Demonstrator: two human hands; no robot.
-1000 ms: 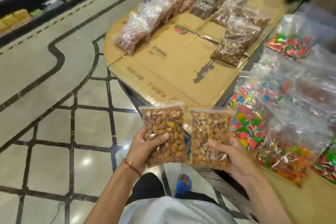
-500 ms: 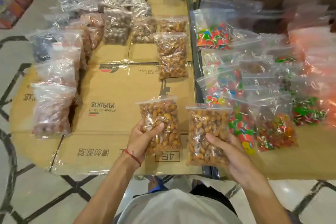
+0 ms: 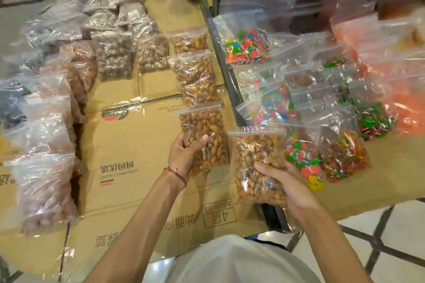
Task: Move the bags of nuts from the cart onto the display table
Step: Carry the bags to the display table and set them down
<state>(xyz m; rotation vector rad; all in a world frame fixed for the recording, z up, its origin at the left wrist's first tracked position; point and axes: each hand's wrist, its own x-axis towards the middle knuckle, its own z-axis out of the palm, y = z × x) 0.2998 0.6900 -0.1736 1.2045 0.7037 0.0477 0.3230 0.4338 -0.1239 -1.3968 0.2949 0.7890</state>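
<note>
Shows, at 9 o'clock, pinkish bags [image 3: 43, 190] lined along the cardboard-topped display table [image 3: 128, 145]. At centre, places the left hand [image 3: 184, 156], thumb and fingers curled round a bag of nuts [image 3: 203, 131] over the cardboard, directly at 6 o'clock of a laid nut bag [image 3: 197, 78]. Toward 4 o'clock, presents the right hand [image 3: 289, 188] gripping a second nut bag [image 3: 255, 156] from below, near the table's right edge; at 3 o'clock, candy bags [image 3: 301, 158].
</note>
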